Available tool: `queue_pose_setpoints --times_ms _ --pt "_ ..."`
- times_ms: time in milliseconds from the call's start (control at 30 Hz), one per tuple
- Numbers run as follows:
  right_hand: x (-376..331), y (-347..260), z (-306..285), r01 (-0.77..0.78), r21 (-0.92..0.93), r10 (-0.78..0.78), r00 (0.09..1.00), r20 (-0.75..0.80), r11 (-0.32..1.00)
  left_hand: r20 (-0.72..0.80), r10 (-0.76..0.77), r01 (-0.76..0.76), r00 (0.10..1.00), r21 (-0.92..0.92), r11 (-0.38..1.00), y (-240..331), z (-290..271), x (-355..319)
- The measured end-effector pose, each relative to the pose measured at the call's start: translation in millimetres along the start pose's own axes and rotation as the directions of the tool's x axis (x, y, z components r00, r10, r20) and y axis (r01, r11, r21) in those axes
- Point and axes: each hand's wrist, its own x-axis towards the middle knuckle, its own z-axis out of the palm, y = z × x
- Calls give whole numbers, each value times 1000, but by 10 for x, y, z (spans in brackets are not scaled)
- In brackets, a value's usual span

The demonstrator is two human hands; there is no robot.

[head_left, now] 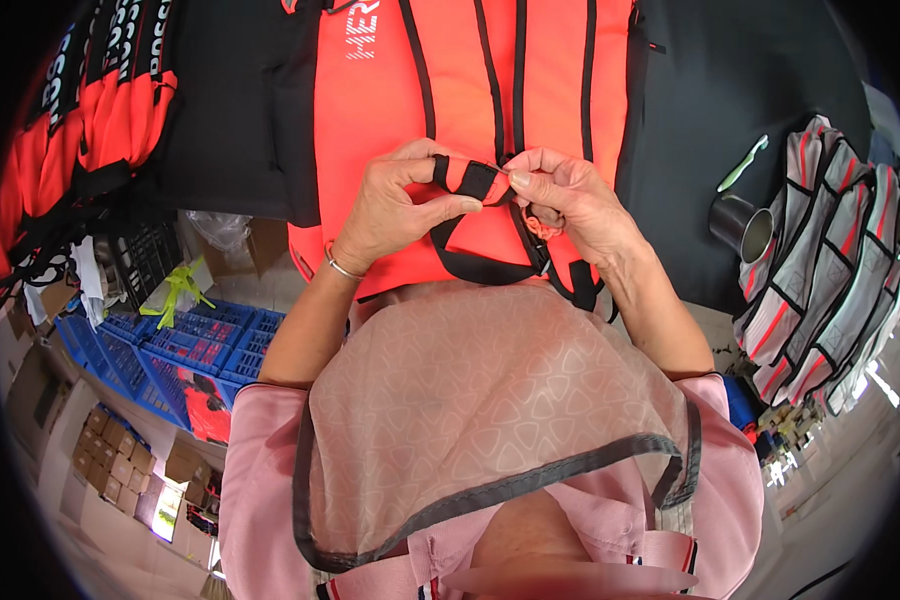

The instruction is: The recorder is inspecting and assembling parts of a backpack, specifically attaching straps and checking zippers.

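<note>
A bright orange-red bag (pixel 365 120) with black straps and black edging lies on the dark table in front of me. Near its close end, my left hand (pixel 382 205) grips a short red strap (pixel 457 174) with black trim and a black patch, thumb below and fingers above. The thumb and forefinger of my right hand (pixel 582 200) pinch the strap's other end by the black patch. What lies between those fingertips is too small to make out. Below both hands hangs a loop of black webbing (pixel 480 268). A bracelet circles my left wrist.
Red-and-black bags (pixel 120 115) are stacked at the left. On the right, a metal cup (pixel 742 228) and a green-and-white handled tool (pixel 743 163) lie beside grey bags (pixel 820 260) with red stripes. Blue crates (pixel 205 335) stand at lower left; cardboard boxes (pixel 113 460) are farther off.
</note>
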Motion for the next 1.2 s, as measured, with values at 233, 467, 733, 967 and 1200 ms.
queue_pose_setpoints --times_ms 233,467,733,967,1200 --pt "-159 -144 132 377 -501 -526 828 -194 779 -29 -81 79 996 -63 995 -19 10 -35" --pt "-236 -107 289 209 -937 -723 688 -63 281 -40 -47 46 998 -26 999 8 45 -8" --pt "-191 -78 308 224 -965 -785 618 32 137 -44 -49 48 998 -29 998 18 54 -9" --pt "-166 -51 269 250 -963 -817 573 63 101 -58 -41 39 997 -40 998 19 60 -3" --pt "-121 -39 258 241 -971 -840 527 133 -2 -53 -48 47 997 -27 999 41 56 15"
